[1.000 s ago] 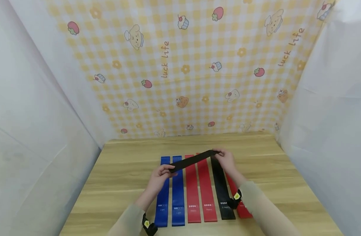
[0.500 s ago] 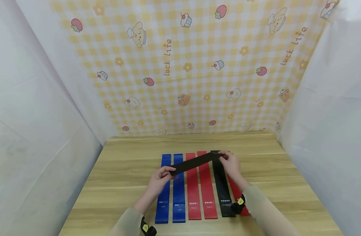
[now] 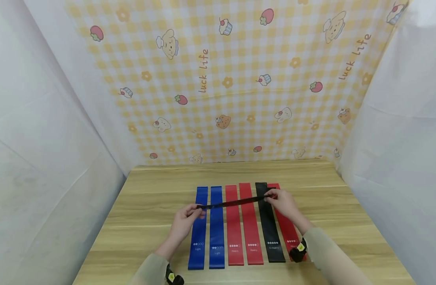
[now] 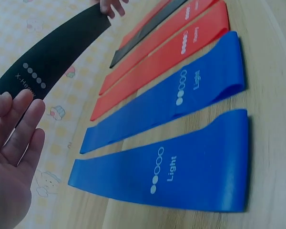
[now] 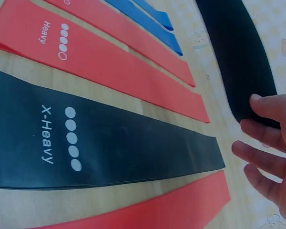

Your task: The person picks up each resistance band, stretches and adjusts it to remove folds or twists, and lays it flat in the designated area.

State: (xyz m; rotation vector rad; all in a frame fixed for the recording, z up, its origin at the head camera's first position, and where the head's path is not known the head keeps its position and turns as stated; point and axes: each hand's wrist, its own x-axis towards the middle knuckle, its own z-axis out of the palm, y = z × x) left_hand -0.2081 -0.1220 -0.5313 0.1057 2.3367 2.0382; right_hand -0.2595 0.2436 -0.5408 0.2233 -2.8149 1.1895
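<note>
My left hand (image 3: 182, 221) and right hand (image 3: 283, 204) pinch opposite ends of a black resistance band (image 3: 236, 202). It stretches flat between them above the table, seen nearly edge-on in the head view. In the left wrist view this held band (image 4: 52, 52) shows "X-Heavy" and a row of dots near my left fingers. Below it lie a blue Light band (image 3: 198, 233), a second blue band (image 3: 216, 231), two red Heavy bands (image 3: 234, 229), a black X-Heavy band (image 5: 124, 138) and another red band (image 3: 288, 225), which my right forearm and wrist camera partly cover.
The bands lie side by side, lengthwise, on a wood-grain table (image 3: 154, 221). A checked cloth (image 3: 225, 103) with cartoon prints hangs behind the table. White sheets (image 3: 47, 138) close in the left and right sides. Black wrist cameras sit on both forearms.
The held black band has turned from its broad face to nearly edge-on and become more level. My right hand has moved right and nearer; my left hand has shifted slightly left.
</note>
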